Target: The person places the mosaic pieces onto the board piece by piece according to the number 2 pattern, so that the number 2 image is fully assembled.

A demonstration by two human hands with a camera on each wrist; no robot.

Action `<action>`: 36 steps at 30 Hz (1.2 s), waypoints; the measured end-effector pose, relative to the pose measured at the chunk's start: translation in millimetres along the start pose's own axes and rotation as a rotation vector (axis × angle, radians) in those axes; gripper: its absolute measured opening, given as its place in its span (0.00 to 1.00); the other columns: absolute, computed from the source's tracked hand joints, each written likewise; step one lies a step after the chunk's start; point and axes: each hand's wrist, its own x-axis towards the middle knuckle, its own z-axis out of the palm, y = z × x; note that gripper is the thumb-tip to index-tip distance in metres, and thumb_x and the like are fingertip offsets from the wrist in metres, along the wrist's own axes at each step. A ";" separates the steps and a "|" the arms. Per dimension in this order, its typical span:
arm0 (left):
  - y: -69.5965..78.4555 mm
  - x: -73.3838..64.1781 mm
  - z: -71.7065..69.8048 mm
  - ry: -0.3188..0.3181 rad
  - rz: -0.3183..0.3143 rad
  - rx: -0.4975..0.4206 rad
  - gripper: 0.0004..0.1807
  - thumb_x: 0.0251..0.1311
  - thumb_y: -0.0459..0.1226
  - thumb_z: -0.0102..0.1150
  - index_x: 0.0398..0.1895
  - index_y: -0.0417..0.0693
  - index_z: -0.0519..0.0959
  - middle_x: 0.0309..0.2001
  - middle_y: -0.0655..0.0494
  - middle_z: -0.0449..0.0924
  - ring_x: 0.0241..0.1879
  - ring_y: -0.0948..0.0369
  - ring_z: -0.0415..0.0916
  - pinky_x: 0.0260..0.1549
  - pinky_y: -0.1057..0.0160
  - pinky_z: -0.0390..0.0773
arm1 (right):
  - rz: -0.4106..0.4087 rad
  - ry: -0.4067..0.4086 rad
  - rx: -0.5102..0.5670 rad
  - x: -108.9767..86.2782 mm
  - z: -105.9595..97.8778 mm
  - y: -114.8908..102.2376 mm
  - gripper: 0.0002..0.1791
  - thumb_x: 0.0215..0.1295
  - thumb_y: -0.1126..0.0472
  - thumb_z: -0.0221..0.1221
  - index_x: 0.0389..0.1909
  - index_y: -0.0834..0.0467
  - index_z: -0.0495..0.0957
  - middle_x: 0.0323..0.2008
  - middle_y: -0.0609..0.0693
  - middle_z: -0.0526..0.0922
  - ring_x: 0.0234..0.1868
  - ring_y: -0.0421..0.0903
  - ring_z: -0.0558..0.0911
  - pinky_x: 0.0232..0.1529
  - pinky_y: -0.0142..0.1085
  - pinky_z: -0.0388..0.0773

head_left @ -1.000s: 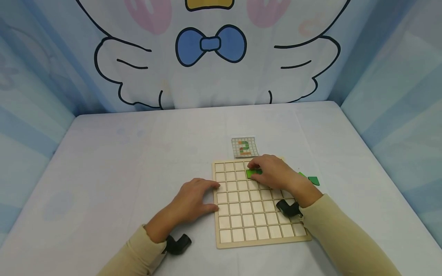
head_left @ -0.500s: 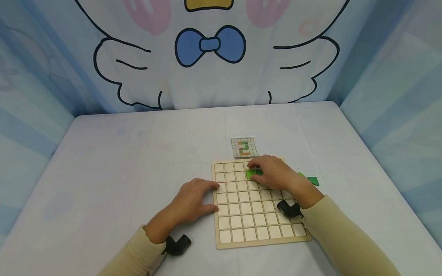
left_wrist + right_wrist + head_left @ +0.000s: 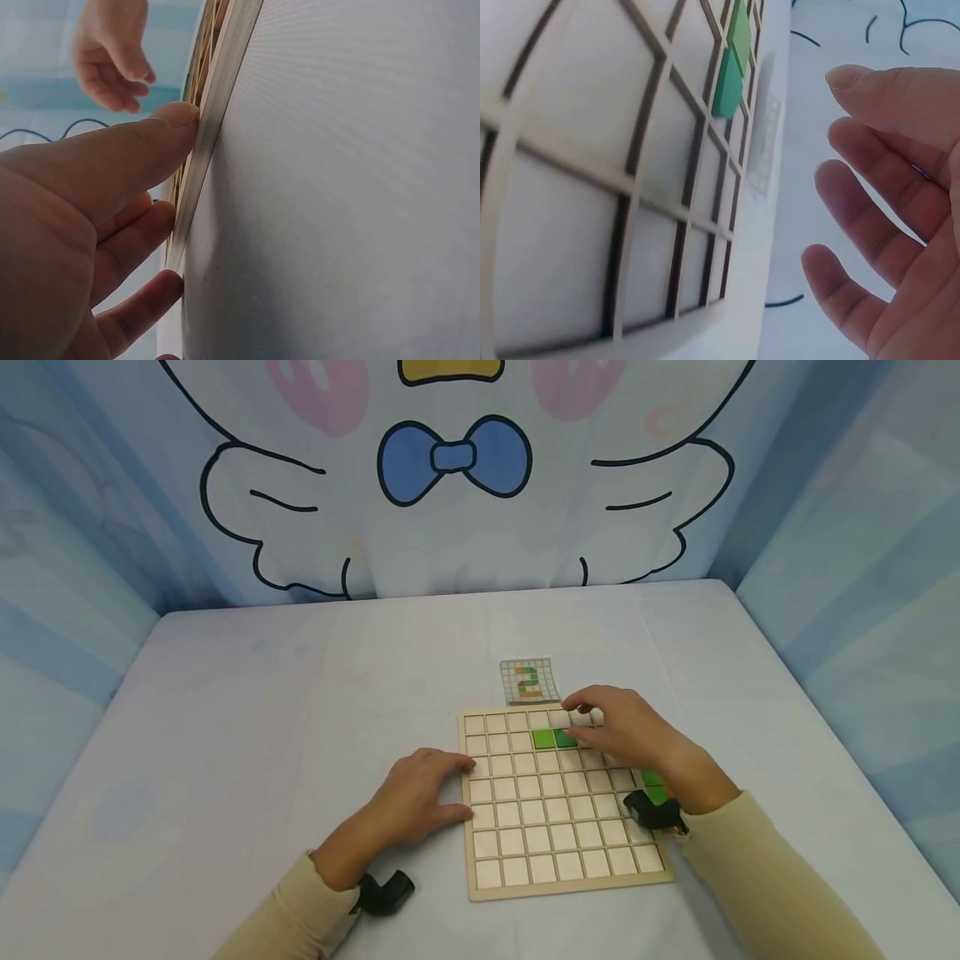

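A wooden grid board (image 3: 516, 888) lies on the white table. My left hand (image 3: 423, 793) rests at the board's left side, thumb and fingertips on its edge; the left wrist view shows the thumb (image 3: 135, 154) against the wooden rim. In the second row of cells sit a light green square tile (image 3: 543, 739) and, to its right, a dark green tile (image 3: 564, 738). Above the board's upper right part hovers my right hand (image 3: 637, 731), fingers relaxed and apart. The right wrist view shows nothing between its fingers, with the dark green tile (image 3: 728, 86) off to the side.
A small card (image 3: 529, 681) printed with a coloured grid pattern lies just behind the board. More green tiles (image 3: 654, 787) are at the board's right side, partly hidden by the right wrist. A printed curtain (image 3: 457, 543) stands behind the table.
My right hand has let go of the dark green tile and moved right, off the two tiles. Green pieces by the right wrist are now covered or uncovered differently. The left hand stays put.
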 end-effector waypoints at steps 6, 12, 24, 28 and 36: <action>0.1 -0.6 0.5 0.003 0.014 0.003 0.30 0.53 0.40 0.76 0.59 0.43 0.78 0.56 0.51 0.79 0.60 0.48 0.71 0.59 0.45 0.68 | 0.009 0.056 -0.030 -11.5 -10.3 11.0 0.18 0.68 0.63 0.63 0.57 0.63 0.79 0.53 0.57 0.82 0.53 0.58 0.79 0.53 0.55 0.75; 0.5 -0.9 0.1 -0.001 0.012 0.002 0.30 0.53 0.41 0.76 0.60 0.43 0.78 0.57 0.51 0.79 0.61 0.48 0.71 0.60 0.45 0.68 | 0.037 0.081 -0.046 -22.4 -18.0 21.5 0.17 0.69 0.62 0.62 0.56 0.62 0.79 0.50 0.59 0.82 0.52 0.59 0.78 0.52 0.57 0.74; 0.1 -0.3 -0.7 0.001 0.003 0.008 0.31 0.53 0.41 0.76 0.60 0.44 0.78 0.57 0.52 0.79 0.61 0.49 0.71 0.60 0.45 0.68 | 0.108 0.097 -0.057 -42.2 -27.8 45.8 0.17 0.66 0.62 0.64 0.54 0.64 0.80 0.49 0.60 0.83 0.51 0.61 0.77 0.53 0.59 0.73; -0.1 0.0 -0.6 0.000 0.005 0.008 0.31 0.53 0.42 0.76 0.60 0.44 0.78 0.57 0.52 0.79 0.61 0.49 0.71 0.60 0.45 0.68 | 0.135 0.085 -0.061 -45.8 -27.3 50.2 0.17 0.66 0.63 0.63 0.54 0.64 0.80 0.48 0.60 0.82 0.51 0.61 0.77 0.53 0.59 0.73; -1.2 0.3 0.7 0.003 0.008 0.006 0.31 0.53 0.41 0.76 0.60 0.44 0.78 0.56 0.52 0.79 0.61 0.49 0.71 0.59 0.45 0.68 | 0.222 0.020 -0.090 -48.8 -24.2 60.1 0.14 0.67 0.62 0.62 0.52 0.63 0.81 0.48 0.63 0.81 0.50 0.62 0.76 0.54 0.60 0.72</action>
